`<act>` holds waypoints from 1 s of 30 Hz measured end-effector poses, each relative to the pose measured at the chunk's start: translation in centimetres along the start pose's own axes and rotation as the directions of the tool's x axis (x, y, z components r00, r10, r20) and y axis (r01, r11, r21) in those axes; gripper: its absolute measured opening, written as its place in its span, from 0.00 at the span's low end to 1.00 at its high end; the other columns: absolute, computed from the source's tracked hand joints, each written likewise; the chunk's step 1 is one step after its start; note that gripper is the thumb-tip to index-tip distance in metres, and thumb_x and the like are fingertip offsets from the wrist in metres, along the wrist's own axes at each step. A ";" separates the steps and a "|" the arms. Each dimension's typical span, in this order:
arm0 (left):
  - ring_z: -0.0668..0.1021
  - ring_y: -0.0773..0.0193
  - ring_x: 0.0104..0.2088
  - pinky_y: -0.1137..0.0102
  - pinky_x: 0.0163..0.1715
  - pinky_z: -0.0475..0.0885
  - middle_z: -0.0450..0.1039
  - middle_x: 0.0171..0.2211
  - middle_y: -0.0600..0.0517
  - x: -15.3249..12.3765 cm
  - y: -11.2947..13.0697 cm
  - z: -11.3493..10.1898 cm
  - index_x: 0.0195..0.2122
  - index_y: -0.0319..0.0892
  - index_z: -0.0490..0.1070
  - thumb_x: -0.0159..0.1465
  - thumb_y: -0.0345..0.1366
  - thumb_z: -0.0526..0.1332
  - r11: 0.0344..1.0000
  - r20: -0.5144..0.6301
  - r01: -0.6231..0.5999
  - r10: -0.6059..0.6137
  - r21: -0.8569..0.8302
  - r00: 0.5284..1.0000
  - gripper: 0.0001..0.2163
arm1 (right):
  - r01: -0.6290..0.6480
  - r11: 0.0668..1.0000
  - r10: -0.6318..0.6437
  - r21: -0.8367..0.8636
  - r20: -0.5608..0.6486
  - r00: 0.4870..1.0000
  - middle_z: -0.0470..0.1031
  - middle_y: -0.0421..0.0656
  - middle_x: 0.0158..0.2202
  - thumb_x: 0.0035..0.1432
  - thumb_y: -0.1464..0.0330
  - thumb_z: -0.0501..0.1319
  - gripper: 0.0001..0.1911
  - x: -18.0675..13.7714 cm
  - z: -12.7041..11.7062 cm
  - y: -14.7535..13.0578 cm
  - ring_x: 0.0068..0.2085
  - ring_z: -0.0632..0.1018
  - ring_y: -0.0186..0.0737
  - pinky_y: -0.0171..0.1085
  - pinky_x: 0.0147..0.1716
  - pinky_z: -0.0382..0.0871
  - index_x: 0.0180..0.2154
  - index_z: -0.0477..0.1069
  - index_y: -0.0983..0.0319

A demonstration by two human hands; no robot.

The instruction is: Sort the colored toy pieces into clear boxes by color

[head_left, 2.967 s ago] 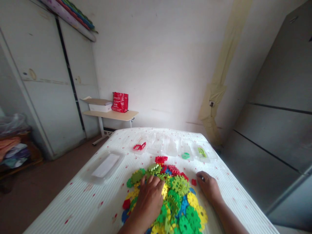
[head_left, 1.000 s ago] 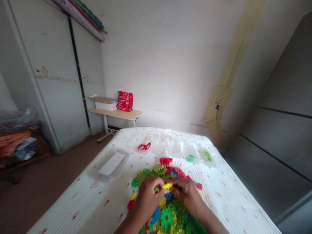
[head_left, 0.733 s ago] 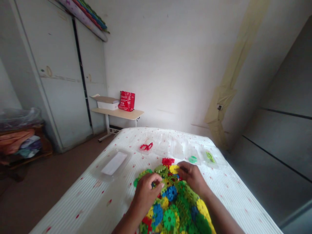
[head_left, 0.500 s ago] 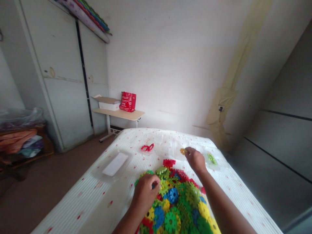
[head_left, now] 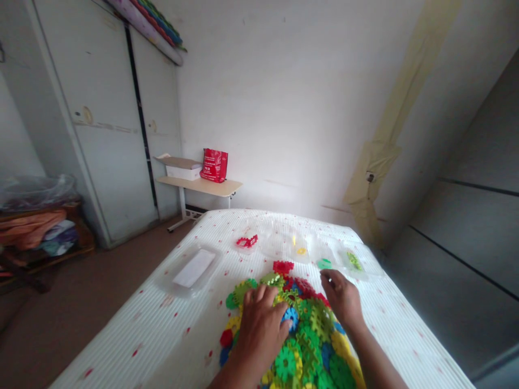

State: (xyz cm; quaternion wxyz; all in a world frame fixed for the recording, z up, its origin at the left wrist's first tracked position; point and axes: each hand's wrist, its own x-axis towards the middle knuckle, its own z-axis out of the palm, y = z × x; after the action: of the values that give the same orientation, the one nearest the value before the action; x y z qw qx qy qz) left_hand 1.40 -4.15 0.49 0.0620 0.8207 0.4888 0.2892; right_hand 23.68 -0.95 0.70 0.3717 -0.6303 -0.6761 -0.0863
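Note:
A heap of plastic gear-shaped building pieces (head_left: pixel 310 329) in green, yellow, blue and red covers the near middle of the table. My left hand (head_left: pixel 261 319) lies over its left part, fingers spread on the pieces, thumb beside a blue gear piece (head_left: pixel 291 319). My right hand (head_left: pixel 343 298) hovers at the heap's far right edge, loosely curled, with no piece visible in it. Just beyond it a green piece (head_left: pixel 324 263) lies in a clear tray. A yellow piece (head_left: pixel 300 251) rests in the clear tray to its left.
Red pieces (head_left: pixel 246 241) and light green pieces (head_left: pixel 353 261) lie in other clear trays along the far side. A clear container with a white sheet (head_left: pixel 194 268) stands at left. Behind, a small table (head_left: pixel 203 186) carries a red bag (head_left: pixel 214 165) and a white box (head_left: pixel 183 172).
My right hand has let go of the yellow piece in a tray and drawn back toward the heap. The left hand has moved right and its fingers have spread over the pieces.

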 end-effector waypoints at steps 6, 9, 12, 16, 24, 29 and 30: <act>0.62 0.50 0.54 0.48 0.53 0.47 0.65 0.50 0.48 -0.4 0.6 2.3 0.36 0.48 0.72 0.51 0.35 0.64 0.996 0.006 0.039 -0.040 0.085 0.999 0.10 | -0.069 0.998 0.069 0.014 -0.006 0.998 0.77 0.46 0.33 0.57 0.61 0.49 0.16 -1.7 -0.4 2.2 0.32 0.78 0.39 0.32 0.30 0.67 0.34 0.72 0.62; 0.65 0.53 0.49 0.53 0.50 0.53 0.68 0.45 0.51 -0.3 0.8 1.8 0.33 0.48 0.71 0.50 0.34 0.64 0.999 0.007 0.023 -0.024 0.046 1.000 0.09 | -0.072 0.997 0.073 0.011 -0.013 0.997 0.77 0.46 0.33 0.57 0.61 0.49 0.16 -1.9 -0.3 2.2 0.31 0.78 0.39 0.33 0.30 0.68 0.33 0.72 0.62; 0.67 0.56 0.44 0.58 0.46 0.56 0.69 0.39 0.54 -0.4 1.0 1.3 0.31 0.47 0.69 0.50 0.32 0.64 1.000 0.009 0.027 -0.027 -0.013 1.000 0.08 | -0.060 0.998 0.060 0.015 -0.007 0.998 0.77 0.45 0.32 0.56 0.62 0.50 0.15 -2.0 -0.1 2.0 0.31 0.78 0.39 0.33 0.30 0.68 0.33 0.72 0.61; 0.68 0.60 0.38 0.60 0.44 0.56 0.70 0.32 0.56 -0.6 0.9 1.8 0.28 0.45 0.67 0.49 0.27 0.62 0.993 0.007 0.038 -0.038 -0.108 0.999 0.08 | -0.074 0.996 0.072 0.043 0.031 0.997 0.77 0.45 0.32 0.57 0.63 0.49 0.15 -2.1 0.2 1.8 0.32 0.78 0.39 0.33 0.30 0.68 0.33 0.72 0.61; 0.70 0.63 0.33 0.63 0.40 0.60 0.71 0.26 0.55 -0.2 0.5 1.3 0.24 0.43 0.67 0.47 0.24 0.60 0.976 -0.098 0.030 -0.052 -0.216 0.994 0.07 | -0.125 0.945 0.081 0.303 0.153 0.985 0.76 0.43 0.29 0.55 0.62 0.53 0.12 -1.7 -1.0 -0.3 0.30 0.75 0.38 0.33 0.30 0.68 0.32 0.72 0.61; 0.72 0.64 0.32 0.70 0.34 0.64 0.71 0.27 0.53 0.4 -0.5 0.2 0.25 0.41 0.68 0.49 0.24 0.59 0.952 -0.182 0.034 -0.093 -0.305 0.979 0.05 | -0.131 0.817 -0.096 0.561 0.356 0.929 0.74 0.42 0.32 0.52 0.63 0.58 0.11 -2.0 -1.9 -3.8 0.30 0.73 0.35 0.31 0.27 0.67 0.34 0.72 0.62; 0.72 0.64 0.32 0.70 0.34 0.65 0.70 0.27 0.53 0.5 -0.6 0.1 0.25 0.41 0.68 0.49 0.24 0.58 0.948 -0.190 0.029 -0.093 -0.316 0.977 0.05 | -0.122 0.801 -0.133 0.587 0.372 0.919 0.74 0.43 0.33 0.51 0.63 0.59 0.11 -2.2 -1.8 -4.4 0.30 0.73 0.35 0.32 0.28 0.67 0.35 0.72 0.62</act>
State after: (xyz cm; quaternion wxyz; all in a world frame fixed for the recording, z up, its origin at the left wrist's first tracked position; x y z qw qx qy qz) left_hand 1.15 -3.43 0.35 0.1497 0.7513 0.4660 0.4428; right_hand 20.21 -4.56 2.22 0.4071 -0.4825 -0.7309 0.2593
